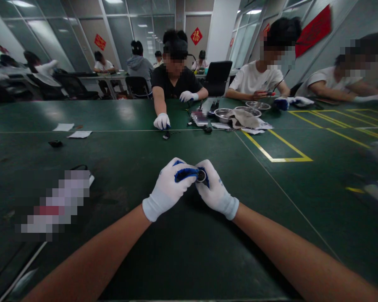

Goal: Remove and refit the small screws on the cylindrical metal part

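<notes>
With your right hand (214, 188) holding the small round part (201, 176) over the table (189, 260), and your left hand (171, 186) narrowed at its edge, its grip unclear, the part could drop and roll if the glove fabric slips.

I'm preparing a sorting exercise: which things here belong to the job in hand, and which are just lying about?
In hand:
small, round, pale-rimmed object with dark centre
white-gloved left hand and white-gloved right hand around it

Lying about, apparently:
two flat white paper sheets
small black object
</notes>
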Available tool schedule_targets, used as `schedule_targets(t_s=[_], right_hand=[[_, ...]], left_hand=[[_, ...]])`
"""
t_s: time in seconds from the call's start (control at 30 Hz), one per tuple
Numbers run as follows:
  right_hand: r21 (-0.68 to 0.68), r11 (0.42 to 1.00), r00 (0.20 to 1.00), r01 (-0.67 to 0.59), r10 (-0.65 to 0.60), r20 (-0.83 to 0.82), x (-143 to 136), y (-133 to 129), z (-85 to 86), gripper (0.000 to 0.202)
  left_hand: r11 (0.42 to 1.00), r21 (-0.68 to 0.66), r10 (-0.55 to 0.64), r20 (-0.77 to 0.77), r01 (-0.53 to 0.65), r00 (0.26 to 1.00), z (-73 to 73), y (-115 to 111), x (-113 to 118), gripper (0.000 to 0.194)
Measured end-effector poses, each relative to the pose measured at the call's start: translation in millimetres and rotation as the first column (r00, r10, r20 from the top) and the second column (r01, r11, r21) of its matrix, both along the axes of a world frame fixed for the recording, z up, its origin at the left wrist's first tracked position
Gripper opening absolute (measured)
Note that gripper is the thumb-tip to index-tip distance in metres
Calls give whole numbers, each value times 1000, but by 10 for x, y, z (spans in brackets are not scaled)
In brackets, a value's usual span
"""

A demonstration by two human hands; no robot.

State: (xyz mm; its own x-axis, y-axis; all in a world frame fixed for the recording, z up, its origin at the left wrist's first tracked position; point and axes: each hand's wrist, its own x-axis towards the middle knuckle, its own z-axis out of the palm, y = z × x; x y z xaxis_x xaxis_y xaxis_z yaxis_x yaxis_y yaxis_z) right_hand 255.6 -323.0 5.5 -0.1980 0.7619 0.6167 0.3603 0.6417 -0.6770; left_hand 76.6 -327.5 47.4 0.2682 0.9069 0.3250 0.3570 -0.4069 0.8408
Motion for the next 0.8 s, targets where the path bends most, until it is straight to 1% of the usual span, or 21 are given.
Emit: schedule_targets(t_s=[0.07, 0.23, 0.33, 0.43, 0.53, 0.67, 0.7, 0.8], right_hand=[[18, 1000, 1000, -8, 8, 25, -7, -6, -1, 15], [53, 998, 998, -30, 27, 56, -13, -2, -13, 20], [60, 998, 997, -36, 32, 66, -16, 13, -35, 20], [74, 997, 997, -30, 24, 72, -22, 32, -66, 22], [76, 997, 996, -17, 10, 90, -23, 42, -82, 21], [58, 998, 992, -9, 2, 125, -17, 42, -70, 22], [52, 999, 991, -8, 1, 133, -15, 42, -67, 22], [38, 999, 988, 6, -11, 151, -16, 48, -70, 22]], left_hand=[[1000, -13, -4, -27, 3, 1000, 15, -5, 3, 13], [998, -19, -64, -88, 63, 994, 51, 7, 25, 6], [998, -16, -55, -152, 53, 987, 82, 12, 49, 6], [1000, -17, -17, -204, 14, 979, 113, 7, 73, 5], [999, -41, -1, -176, -6, 984, 128, 3, 82, 3], [991, -118, -79, -105, 66, 991, 122, 22, 77, 4], [990, -127, -71, -102, 58, 992, 116, 26, 80, 3], [994, -108, 16, -150, -32, 989, 99, 18, 105, 2]])
